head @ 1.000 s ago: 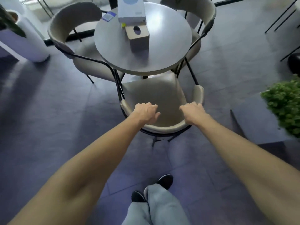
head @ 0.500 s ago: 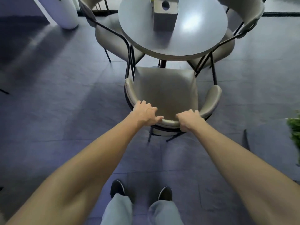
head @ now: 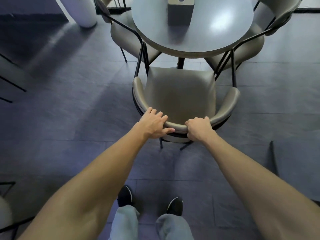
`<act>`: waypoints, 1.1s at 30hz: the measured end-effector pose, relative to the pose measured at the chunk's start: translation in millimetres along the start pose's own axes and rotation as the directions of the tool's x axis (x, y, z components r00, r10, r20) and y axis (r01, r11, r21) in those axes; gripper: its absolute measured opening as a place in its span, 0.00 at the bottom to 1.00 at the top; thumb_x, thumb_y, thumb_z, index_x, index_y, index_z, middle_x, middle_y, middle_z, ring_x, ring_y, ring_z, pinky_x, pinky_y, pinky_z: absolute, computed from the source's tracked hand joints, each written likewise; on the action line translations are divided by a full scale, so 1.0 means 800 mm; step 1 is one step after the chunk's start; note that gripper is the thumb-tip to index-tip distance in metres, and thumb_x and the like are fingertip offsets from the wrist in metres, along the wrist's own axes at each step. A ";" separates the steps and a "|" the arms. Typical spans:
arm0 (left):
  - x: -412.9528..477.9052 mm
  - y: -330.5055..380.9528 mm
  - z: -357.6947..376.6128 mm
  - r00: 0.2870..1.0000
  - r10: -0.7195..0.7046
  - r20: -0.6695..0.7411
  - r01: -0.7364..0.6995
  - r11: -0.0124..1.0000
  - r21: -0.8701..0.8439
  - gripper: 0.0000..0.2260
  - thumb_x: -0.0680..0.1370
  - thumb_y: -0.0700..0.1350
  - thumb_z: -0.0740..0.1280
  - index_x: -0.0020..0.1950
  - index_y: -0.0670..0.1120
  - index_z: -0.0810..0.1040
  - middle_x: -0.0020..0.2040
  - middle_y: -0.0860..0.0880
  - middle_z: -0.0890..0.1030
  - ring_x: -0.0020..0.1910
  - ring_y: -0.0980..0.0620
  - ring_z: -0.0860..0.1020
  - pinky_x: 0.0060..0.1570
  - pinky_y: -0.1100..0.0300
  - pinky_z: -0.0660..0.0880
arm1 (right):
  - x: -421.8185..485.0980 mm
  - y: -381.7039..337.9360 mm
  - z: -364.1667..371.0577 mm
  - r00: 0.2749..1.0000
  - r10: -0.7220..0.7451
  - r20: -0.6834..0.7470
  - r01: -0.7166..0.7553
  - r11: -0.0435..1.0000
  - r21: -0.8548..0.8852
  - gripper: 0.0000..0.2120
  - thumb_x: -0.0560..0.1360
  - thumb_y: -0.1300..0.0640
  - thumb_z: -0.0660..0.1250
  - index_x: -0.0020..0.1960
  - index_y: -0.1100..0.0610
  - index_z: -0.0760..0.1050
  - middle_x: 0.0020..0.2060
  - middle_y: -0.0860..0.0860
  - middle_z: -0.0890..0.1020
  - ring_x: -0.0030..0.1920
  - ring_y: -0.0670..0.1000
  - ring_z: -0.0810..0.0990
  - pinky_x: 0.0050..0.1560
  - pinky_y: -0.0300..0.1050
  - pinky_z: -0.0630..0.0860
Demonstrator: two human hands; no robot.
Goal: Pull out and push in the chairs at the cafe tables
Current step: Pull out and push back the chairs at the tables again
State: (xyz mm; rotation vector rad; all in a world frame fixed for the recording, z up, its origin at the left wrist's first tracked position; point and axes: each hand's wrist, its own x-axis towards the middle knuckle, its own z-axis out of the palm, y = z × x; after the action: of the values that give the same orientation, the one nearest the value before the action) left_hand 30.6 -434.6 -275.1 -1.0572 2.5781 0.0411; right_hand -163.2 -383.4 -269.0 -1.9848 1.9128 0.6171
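Observation:
A beige padded chair (head: pixel 180 90) with black metal legs stands in front of me, its seat wholly clear of the round grey table (head: pixel 216 32). My left hand (head: pixel 155 124) lies over the left part of the curved backrest, fingers draped on its rim and thumb along the outside. My right hand (head: pixel 199 129) is clenched around the backrest rim a little to the right. Both arms reach straight forward.
Two more beige chairs, the left chair (head: pixel 124 32) and the right chair (head: pixel 251 44), stand at the table's sides. A grey box (head: pixel 180 13) sits on the tabletop. A white planter (head: pixel 84 13) stands far left. Black chair legs (head: pixel 10 84) show at the left edge. My feet (head: pixel 174 206) stand on the dark tiled floor.
The chair has come back away from the table toward me; its seat, which was partly under the tabletop, is now fully out. Both hands kept hold of the backrest and I stepped back.

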 end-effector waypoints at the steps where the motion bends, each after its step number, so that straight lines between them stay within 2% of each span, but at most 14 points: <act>1: -0.001 0.001 0.001 1.000 0.002 -0.005 -0.002 1.000 -0.009 0.35 0.76 0.72 0.44 0.60 0.48 0.75 0.58 0.46 0.78 0.57 0.42 0.74 0.64 0.47 0.65 | -0.001 0.000 0.002 1.000 0.003 -0.007 -0.003 1.000 0.001 0.14 0.71 0.58 0.63 0.54 0.49 0.79 0.54 0.50 0.83 0.57 0.56 0.81 0.58 0.52 0.67; 19: -0.037 0.021 0.015 0.999 0.008 -0.037 -0.008 1.000 -0.022 0.33 0.77 0.72 0.46 0.59 0.47 0.75 0.56 0.46 0.78 0.56 0.42 0.74 0.62 0.49 0.65 | -0.037 -0.018 0.026 0.999 0.051 -0.015 -0.051 0.999 -0.001 0.15 0.71 0.58 0.63 0.56 0.48 0.80 0.53 0.49 0.84 0.56 0.56 0.82 0.59 0.52 0.66; 33: -0.043 0.025 0.015 1.000 0.007 0.014 -0.007 1.000 -0.006 0.34 0.77 0.73 0.44 0.60 0.48 0.74 0.57 0.46 0.78 0.56 0.42 0.74 0.62 0.48 0.65 | -0.048 -0.020 0.025 0.999 0.044 0.015 -0.044 0.999 0.005 0.15 0.71 0.59 0.63 0.55 0.48 0.79 0.52 0.49 0.83 0.56 0.56 0.81 0.58 0.52 0.66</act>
State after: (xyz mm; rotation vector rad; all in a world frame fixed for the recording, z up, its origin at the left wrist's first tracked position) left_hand 43.3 -394.9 -276.8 -1.0465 2.5704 0.0585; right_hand -149.9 -339.4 -267.5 -1.9336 1.9520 0.6363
